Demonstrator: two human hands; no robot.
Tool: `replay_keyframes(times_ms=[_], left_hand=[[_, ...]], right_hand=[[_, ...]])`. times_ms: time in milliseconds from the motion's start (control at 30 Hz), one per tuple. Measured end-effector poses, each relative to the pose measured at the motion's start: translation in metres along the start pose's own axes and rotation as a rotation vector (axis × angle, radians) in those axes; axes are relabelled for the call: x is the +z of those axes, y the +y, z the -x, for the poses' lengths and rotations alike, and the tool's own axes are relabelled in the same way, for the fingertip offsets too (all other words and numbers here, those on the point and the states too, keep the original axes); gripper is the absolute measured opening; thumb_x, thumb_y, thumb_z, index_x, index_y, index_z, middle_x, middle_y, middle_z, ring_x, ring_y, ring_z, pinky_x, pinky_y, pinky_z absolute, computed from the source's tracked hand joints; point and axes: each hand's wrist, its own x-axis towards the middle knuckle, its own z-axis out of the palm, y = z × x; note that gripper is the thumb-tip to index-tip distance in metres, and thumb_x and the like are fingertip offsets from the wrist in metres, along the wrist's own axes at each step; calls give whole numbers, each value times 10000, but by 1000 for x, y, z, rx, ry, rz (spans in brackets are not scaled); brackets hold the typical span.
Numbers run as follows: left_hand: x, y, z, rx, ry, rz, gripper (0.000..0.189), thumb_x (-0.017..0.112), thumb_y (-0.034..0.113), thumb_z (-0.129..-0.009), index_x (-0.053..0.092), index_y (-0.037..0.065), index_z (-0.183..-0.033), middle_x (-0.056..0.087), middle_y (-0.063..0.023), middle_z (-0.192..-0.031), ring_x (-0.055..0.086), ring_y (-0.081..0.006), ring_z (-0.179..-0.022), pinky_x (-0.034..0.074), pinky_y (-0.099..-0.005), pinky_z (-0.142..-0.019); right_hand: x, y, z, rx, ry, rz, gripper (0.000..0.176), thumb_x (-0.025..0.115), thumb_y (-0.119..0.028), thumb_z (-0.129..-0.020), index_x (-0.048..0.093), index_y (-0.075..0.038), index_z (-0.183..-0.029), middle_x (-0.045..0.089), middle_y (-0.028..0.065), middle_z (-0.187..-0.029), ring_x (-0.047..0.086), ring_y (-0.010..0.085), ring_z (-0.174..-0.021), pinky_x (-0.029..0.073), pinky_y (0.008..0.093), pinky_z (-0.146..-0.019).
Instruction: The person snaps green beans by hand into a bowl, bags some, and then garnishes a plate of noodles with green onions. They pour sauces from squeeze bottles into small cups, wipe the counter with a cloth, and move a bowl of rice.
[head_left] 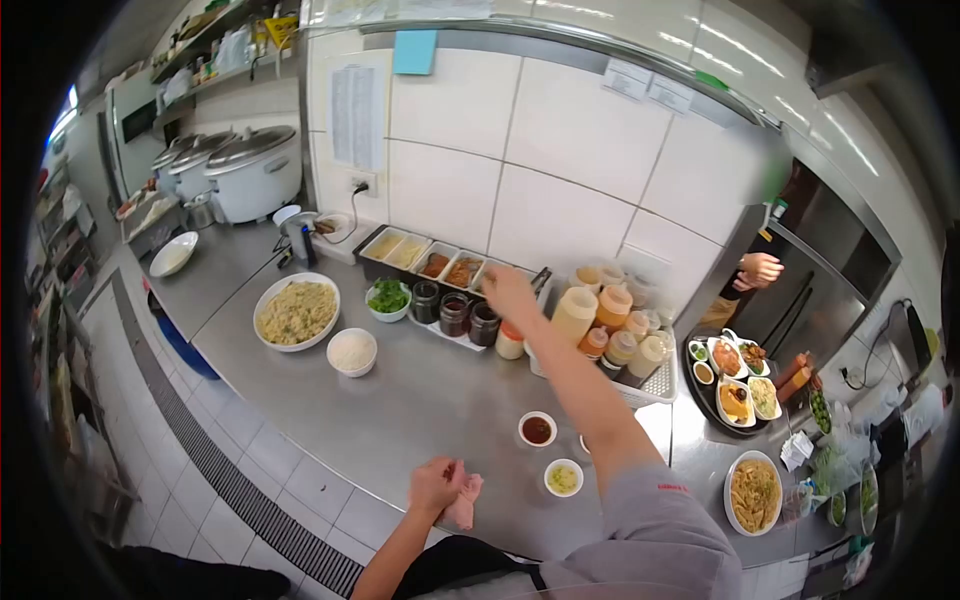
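My right hand [510,295] stretches over the row of topping bins [420,262] at the wall. Its fingers dip at one of the right-hand bins and are mostly hidden. Below it stand dark-filled jars [454,314] and a red-capped jar [509,343]. Near the front edge of the steel counter [440,400], my left hand [434,486] is closed on a pink cloth [465,503]. Between my arms sit a small bowl of dark red sauce [537,430] and a small bowl of yellow-green sauce [564,478]. A third small bowl is mostly covered by my right arm.
On the left are a large bowl of fried rice [297,312], a bowl of pale grains [352,353] and chopped greens [387,297]. Squeeze bottles [574,315] crowd a white basket at right. Beyond lie a tray of dishes [735,425], a noodle bowl [754,493] and another person's hand [760,270].
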Motion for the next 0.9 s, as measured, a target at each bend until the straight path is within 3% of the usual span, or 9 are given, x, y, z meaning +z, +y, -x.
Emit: replay_keyframes(times_ms=[33, 100, 200, 300, 367, 533, 667, 800, 900], left_hand=[[2, 0, -3, -24, 3, 1, 195, 640, 186, -732, 560, 73, -593, 550, -73, -566, 555, -245, -489, 434, -335, -453], [-2, 5, -6, -41, -77, -70, 145, 635, 179, -734, 575, 77, -651, 569, -62, -610, 569, -242, -524, 448, -338, -480], [3, 18, -20, -127, -242, -139, 164, 639, 183, -729, 583, 76, -840, 594, -74, -773, 589, -255, -670, 471, -354, -587], [26, 26, -55, -32, -545, -85, 665, 695, 234, -666, 407, 64, -1241, 491, -164, -1148, 509, -323, -1020, 440, -393, -842], [49, 20, -73, -11, -659, -146, 929, 762, 271, -570, 279, 46, -1331, 388, -215, -1245, 429, -363, -1121, 390, -394, -931], [81, 16, -104, -16, -876, -180, 1056, 810, 285, -487, 247, 43, -1347, 378, -222, -1254, 437, -355, -1128, 396, -385, -938], [87, 29, -108, 23, -920, -246, 1053, 818, 294, -479, 264, 38, -1337, 406, -221, -1228, 448, -350, -1117, 405, -383, -928], [94, 40, -110, 17, -930, -320, 1011, 817, 290, -481, 303, 41, -1315, 431, -220, -1207, 461, -343, -1102, 403, -379, -930], [100, 42, -106, 50, -896, -264, 905, 813, 281, -484, 398, 39, -1251, 490, -201, -1156, 469, -334, -1088, 400, -374, -930]], right_hand=[[-22, -20, 33, 9, -71, -131, 213, 544, -209, -795, 611, -13, -849, 627, 165, -890, 575, 372, -766, 469, 396, -683], [-45, -16, 100, -126, 142, -272, 208, 577, -207, -813, 623, -20, -891, 632, 126, -813, 602, 279, -669, 474, 331, -615], [-86, 17, 209, 204, 286, -184, 135, 611, -97, -777, 640, -29, -890, 628, 135, -788, 610, 239, -656, 477, 302, -586], [-110, 95, 326, 626, 337, -277, 314, 663, -50, -719, 608, -41, -1028, 610, 109, -911, 587, 164, -702, 483, 263, -627], [-118, 111, 355, 619, 259, -199, 490, 696, -60, -673, 535, -54, -1136, 562, 135, -1020, 579, 176, -753, 487, 275, -650], [-110, 135, 368, 550, -84, -188, 1028, 791, -137, -528, 220, -85, -1382, 371, 184, -1278, 508, 267, -965, 464, 349, -806], [-100, 134, 346, 437, -181, -49, 1085, 823, -206, -512, 190, -60, -1380, 341, 214, -1309, 399, 347, -1153, 403, 399, -914], [-87, 131, 329, 401, -194, -55, 1090, 836, -283, -502, 214, -58, -1369, 350, 223, -1313, 328, 385, -1210, 288, 429, -1012], [-82, 130, 323, 456, -232, -90, 1056, 828, -277, -514, 238, -60, -1362, 364, 213, -1307, 339, 385, -1202, 300, 432, -1000]])
